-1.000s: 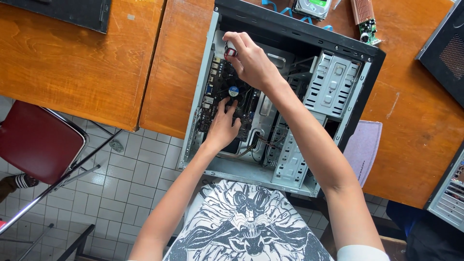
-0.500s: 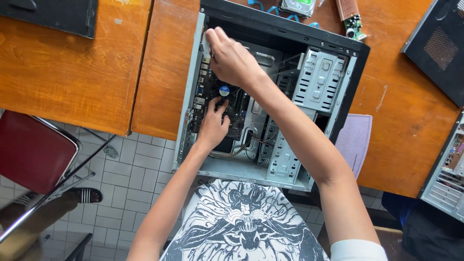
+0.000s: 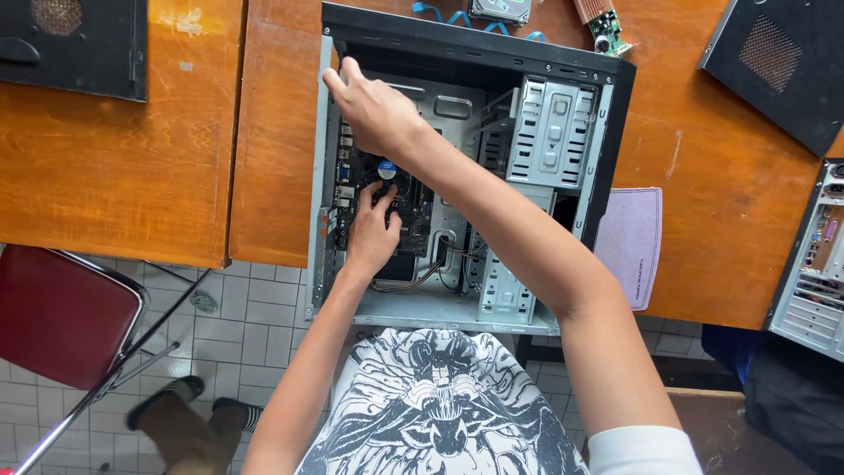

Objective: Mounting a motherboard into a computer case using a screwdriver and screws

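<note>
An open computer case (image 3: 475,48) lies on its side across two wooden tables. My left hand (image 3: 371,236) rests with spread fingers on the dark motherboard (image 3: 413,220), just below the round fan (image 3: 388,170). My right hand (image 3: 374,110) reaches across the case to its far left corner, fingertips against the rear metal wall. Whether those fingers pinch anything is hidden. A grey drive cage (image 3: 554,132) fills the right side of the case, and cables (image 3: 431,273) loop near its front edge.
Black side panels lie at the far left (image 3: 70,44) and far right (image 3: 778,62). A second open case (image 3: 813,264) sits at the right edge, a lilac mat (image 3: 631,242) beside my case. A circuit card (image 3: 602,22), red chair (image 3: 61,312) and another person's feet (image 3: 185,413) are nearby.
My right hand has moved from above the fan to the far left corner of the case. My left hand stays on the motherboard.
</note>
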